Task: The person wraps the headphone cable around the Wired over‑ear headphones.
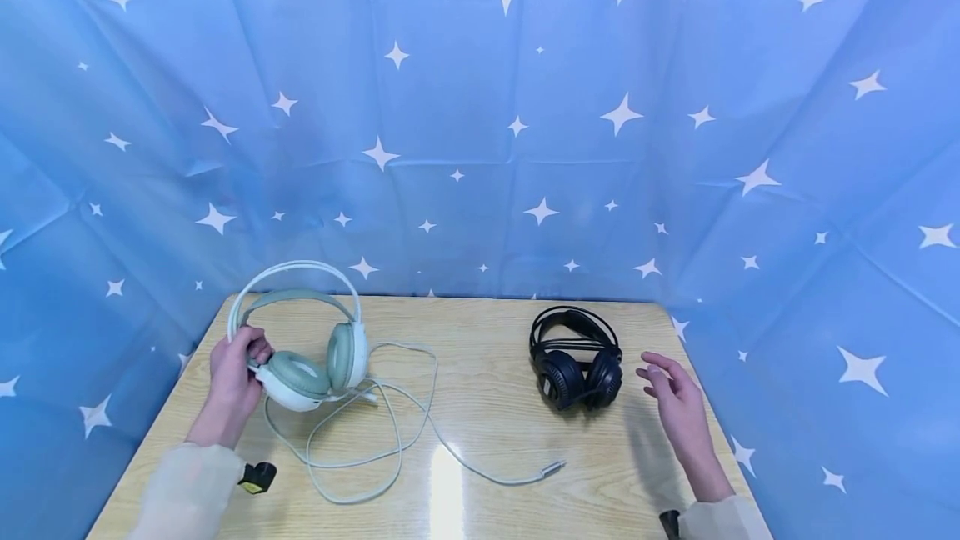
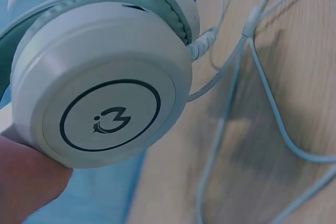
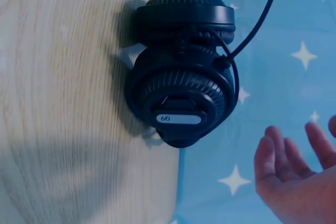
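White headphones with pale green ear pads (image 1: 352,354) are at the left of the table, headband up and tilted. My left hand (image 1: 238,365) grips them near the left ear cup, where the band joins it. The left wrist view shows that white cup (image 2: 107,103) close up, with a ringed logo; only part of the hand (image 2: 31,182) appears there. Black headphones (image 1: 576,373) stand on the right side of the table. Just right of them my right hand (image 1: 678,407) hovers with relaxed, slightly bent fingers, apart from them and holding nothing, as the right wrist view also shows.
A pale cable (image 1: 393,448) from the white headphones lies in loops over the middle of the wooden table (image 1: 480,332), its metal plug (image 1: 552,468) toward the front. A blue curtain with white stars (image 1: 465,107) hangs behind and along both sides.
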